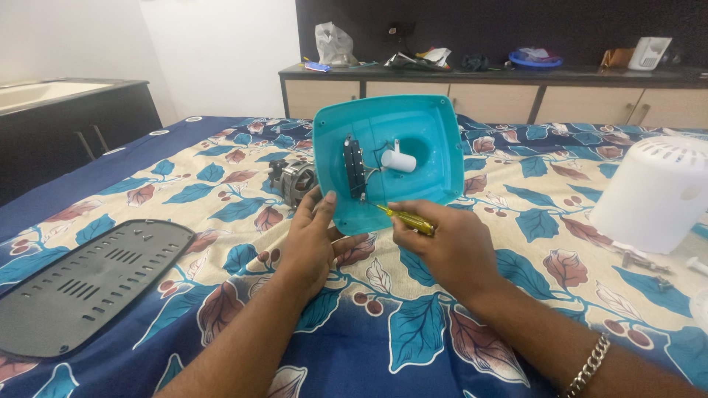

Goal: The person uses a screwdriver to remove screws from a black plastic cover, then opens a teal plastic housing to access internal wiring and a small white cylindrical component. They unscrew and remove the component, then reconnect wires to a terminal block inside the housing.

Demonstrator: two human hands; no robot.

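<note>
Gripping the lower left edge of a teal square housing to keep it upright on the bed, the left hand steadied it while the right hand, closed around a yellow screwdriver, aimed its tip at the housing's lower rim.

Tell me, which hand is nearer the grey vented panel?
Left. The left hand grips the teal housing, with the panel off to its left; the right hand lies farther right.

teal square housing | upright, tilted on bedsheet | yellow screwdriver at lower edge
</note>
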